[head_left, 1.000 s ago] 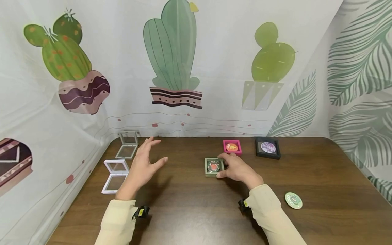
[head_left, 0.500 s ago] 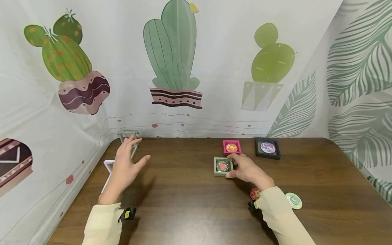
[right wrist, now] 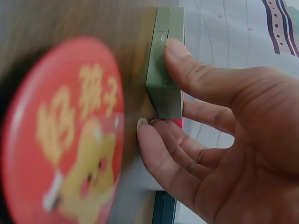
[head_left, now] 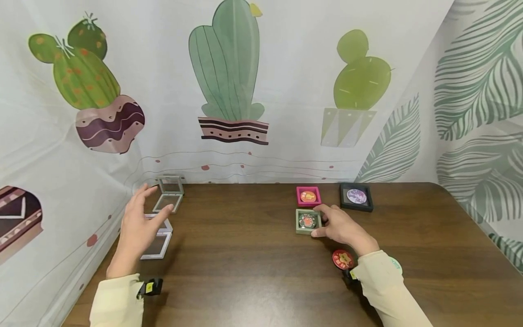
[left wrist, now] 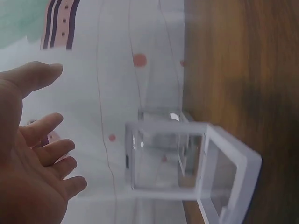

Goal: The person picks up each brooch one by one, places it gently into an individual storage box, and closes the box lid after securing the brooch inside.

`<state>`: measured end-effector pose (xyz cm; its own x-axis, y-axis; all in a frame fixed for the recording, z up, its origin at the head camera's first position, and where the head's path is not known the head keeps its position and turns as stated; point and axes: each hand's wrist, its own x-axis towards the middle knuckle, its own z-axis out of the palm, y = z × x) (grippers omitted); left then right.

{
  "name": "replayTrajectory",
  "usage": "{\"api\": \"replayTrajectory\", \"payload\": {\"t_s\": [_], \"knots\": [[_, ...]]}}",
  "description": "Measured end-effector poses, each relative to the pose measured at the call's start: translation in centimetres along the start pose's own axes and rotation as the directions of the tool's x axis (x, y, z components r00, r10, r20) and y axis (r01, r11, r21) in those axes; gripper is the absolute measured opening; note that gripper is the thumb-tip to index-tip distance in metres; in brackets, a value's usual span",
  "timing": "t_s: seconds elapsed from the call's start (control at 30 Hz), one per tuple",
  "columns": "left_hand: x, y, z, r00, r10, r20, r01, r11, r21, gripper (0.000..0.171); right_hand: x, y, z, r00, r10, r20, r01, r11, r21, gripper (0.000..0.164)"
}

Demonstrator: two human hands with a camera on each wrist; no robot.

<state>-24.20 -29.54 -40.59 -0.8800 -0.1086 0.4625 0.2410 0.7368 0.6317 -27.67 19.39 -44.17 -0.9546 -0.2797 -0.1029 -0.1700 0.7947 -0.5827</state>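
Note:
Beside the pink case, my right hand (head_left: pixel 345 229) pinches a small sage-green square display case (head_left: pixel 298 223) by its right side. The case is shut, and a round dark badge (head_left: pixel 307 221) with a red figure shows through its window. In the right wrist view the thumb (right wrist: pixel 180 51) presses the case's near edge. My left hand (head_left: pixel 136 227) hangs in the air at the left, fingers spread, holding nothing. Below and behind it stands a white display case (left wrist: pixel 203 163), hinged open, partly hidden by the hand in the head view.
Another open case, pale grey-green (head_left: pixel 170 195), stands at the back left. A pink case (head_left: pixel 298 197) and a black case (head_left: pixel 355 208) hold badges at the back right. A red badge (head_left: pixel 342 259) and a pale green badge (head_left: pixel 396 265) lie near my right sleeve.
My right hand has slid the sage-green case to the right, close below the pink one. My left hand has moved left. The red badge has come into view beside the right wrist.

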Motion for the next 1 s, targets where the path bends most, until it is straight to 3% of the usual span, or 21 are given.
{"api": "replayTrajectory", "payload": {"t_s": [0.23,0.67,1.0], "knots": [[-0.2,-2.0,-1.2,0.996,-0.085,0.022,0.084,0.996,0.017,0.075,-0.5,1.1,-0.7,1.0,0.004,-0.007,-0.004,1.0,-0.011,0.071],[-0.9,-5.0,-1.5,0.99,-0.134,0.049,0.135,0.991,-0.022,0.059,-1.7,2.8,-2.1,0.999,0.033,-0.013,-0.033,0.999,-0.006,0.07],[-1.4,-7.0,-1.0,0.963,-0.253,0.097,0.26,0.963,-0.07,0.059,-2.7,4.1,-2.9,0.999,0.048,-0.024,-0.049,0.998,-0.026,0.071]]}}
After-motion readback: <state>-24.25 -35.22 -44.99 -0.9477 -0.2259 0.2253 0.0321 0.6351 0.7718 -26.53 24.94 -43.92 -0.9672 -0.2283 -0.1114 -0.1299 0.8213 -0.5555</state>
